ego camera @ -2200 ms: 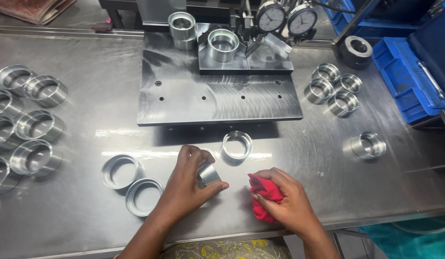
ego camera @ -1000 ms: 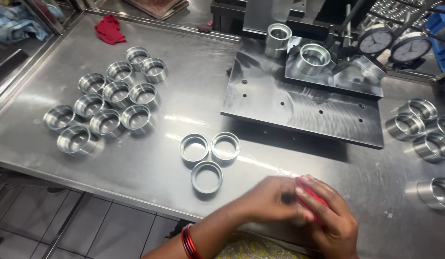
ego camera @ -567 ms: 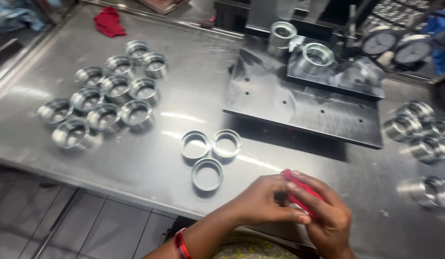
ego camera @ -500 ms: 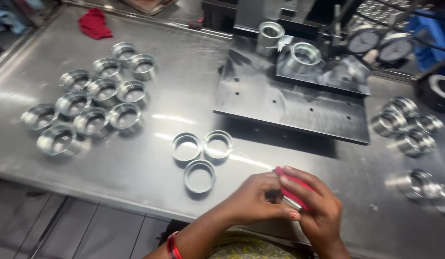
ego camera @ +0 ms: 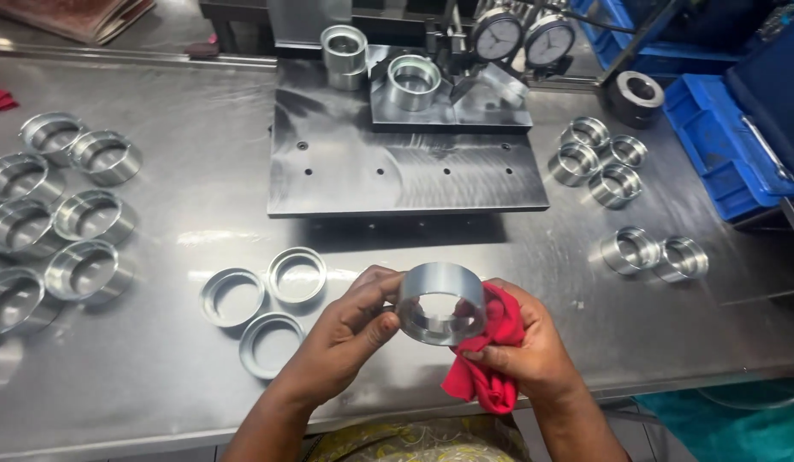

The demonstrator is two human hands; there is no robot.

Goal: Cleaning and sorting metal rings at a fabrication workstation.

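Observation:
My left hand (ego camera: 345, 334) grips a shiny metal ring (ego camera: 441, 302) by its left side and holds it above the front edge of the steel table (ego camera: 200, 231). Against the ring's right side my right hand (ego camera: 534, 355) presses a red cloth (ego camera: 491, 346), which hangs bunched below my fingers. Three flat metal rings (ego camera: 264, 301) lie on the table just left of my left hand.
Several metal rings (ego camera: 59, 218) are grouped at the left, several more (ego camera: 602, 161) at the right, and two (ego camera: 655, 253) nearer. A dark steel plate (ego camera: 397, 167) carries rings and two dial gauges (ego camera: 521, 36). Blue crates (ego camera: 731, 137) stand at the right.
The view has swung back from the left of the table. My hands now hold the ring up with its opening facing me, and the red cloth sits on its right side.

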